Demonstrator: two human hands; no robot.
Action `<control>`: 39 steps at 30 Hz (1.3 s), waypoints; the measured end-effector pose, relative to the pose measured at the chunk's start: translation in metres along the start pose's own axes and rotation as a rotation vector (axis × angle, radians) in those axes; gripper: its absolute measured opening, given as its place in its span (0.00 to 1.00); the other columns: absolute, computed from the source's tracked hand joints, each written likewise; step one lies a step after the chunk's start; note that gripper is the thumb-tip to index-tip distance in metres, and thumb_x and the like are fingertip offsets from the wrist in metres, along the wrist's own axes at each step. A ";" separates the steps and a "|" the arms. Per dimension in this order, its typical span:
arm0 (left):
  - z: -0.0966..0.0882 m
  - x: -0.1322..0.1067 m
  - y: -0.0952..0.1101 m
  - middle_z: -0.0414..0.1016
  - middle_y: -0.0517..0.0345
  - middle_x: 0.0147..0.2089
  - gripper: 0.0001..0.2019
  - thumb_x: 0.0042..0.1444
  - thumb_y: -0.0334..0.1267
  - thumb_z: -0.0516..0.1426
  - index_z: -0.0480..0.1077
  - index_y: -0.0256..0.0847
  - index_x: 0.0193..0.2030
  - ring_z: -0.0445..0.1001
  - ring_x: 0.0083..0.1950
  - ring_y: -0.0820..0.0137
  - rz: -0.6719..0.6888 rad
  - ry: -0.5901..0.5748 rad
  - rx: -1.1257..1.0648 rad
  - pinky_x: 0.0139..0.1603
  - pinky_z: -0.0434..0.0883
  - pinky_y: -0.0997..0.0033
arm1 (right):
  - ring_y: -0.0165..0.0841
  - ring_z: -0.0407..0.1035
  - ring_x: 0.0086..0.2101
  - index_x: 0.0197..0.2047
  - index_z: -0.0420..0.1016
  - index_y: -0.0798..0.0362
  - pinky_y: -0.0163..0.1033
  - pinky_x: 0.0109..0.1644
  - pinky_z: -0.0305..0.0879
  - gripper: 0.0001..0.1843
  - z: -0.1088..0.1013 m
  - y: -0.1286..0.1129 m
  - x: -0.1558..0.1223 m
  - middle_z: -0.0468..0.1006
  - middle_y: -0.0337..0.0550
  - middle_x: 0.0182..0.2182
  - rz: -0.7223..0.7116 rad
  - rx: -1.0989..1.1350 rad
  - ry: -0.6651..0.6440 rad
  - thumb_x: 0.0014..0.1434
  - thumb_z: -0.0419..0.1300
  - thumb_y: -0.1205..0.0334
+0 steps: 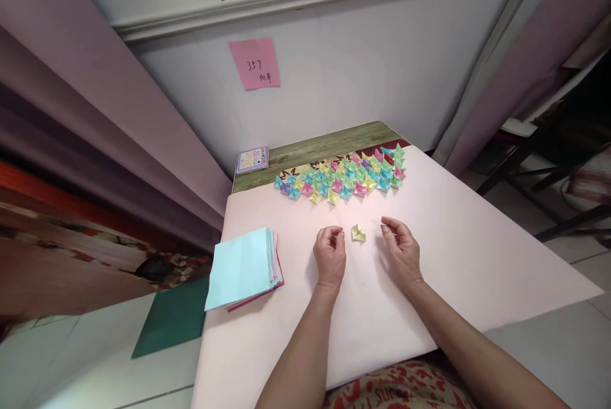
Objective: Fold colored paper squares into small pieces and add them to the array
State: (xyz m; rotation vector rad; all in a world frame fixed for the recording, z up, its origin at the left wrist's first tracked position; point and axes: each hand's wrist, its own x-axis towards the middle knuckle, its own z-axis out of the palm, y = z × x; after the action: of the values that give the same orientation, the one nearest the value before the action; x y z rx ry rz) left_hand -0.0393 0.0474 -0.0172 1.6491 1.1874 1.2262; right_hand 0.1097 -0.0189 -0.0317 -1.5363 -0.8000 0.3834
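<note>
A small folded pale yellow paper piece rests on the pink-covered table between my two hands, touching neither. To its left, my left hand is loosely closed, fingers curled in and the thumb near the index fingertip, with nothing visible in it. My right hand lies to the right of the piece, fingers loosely bent and apart, holding nothing. Beyond both hands, rows of many-coloured folded paper pieces stand close together, in green, blue, yellow, pink and purple.
A stack of coloured square paper sheets, light blue on top, lies at the left. A small pile of printed cards sits at the back left corner. Behind the table is a white wall bearing a pink note. A stool stands at the right.
</note>
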 end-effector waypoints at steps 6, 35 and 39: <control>0.002 0.000 0.000 0.75 0.52 0.49 0.13 0.56 0.29 0.55 0.73 0.44 0.47 0.72 0.52 0.63 0.099 -0.111 0.005 0.53 0.69 0.62 | 0.34 0.71 0.32 0.41 0.78 0.51 0.41 0.40 0.69 0.15 0.003 -0.003 -0.001 0.78 0.45 0.37 -0.105 -0.178 -0.061 0.57 0.62 0.49; 0.004 -0.001 -0.009 0.77 0.56 0.34 0.09 0.49 0.25 0.58 0.75 0.43 0.33 0.72 0.38 0.66 0.034 -0.041 0.106 0.42 0.70 0.65 | 0.36 0.73 0.31 0.35 0.80 0.49 0.39 0.36 0.68 0.09 0.008 -0.013 -0.004 0.81 0.43 0.34 -0.168 -0.318 -0.231 0.58 0.58 0.57; 0.004 0.000 -0.012 0.77 0.57 0.35 0.11 0.48 0.23 0.56 0.75 0.43 0.33 0.73 0.38 0.66 0.017 -0.038 0.103 0.43 0.70 0.65 | 0.36 0.73 0.32 0.36 0.79 0.49 0.39 0.36 0.68 0.09 0.008 -0.010 -0.004 0.81 0.42 0.34 -0.153 -0.313 -0.219 0.57 0.57 0.60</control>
State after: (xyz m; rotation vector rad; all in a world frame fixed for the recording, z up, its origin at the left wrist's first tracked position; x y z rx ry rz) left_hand -0.0381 0.0504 -0.0293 1.7533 1.2330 1.1557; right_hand 0.0986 -0.0160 -0.0240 -1.7265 -1.1860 0.3276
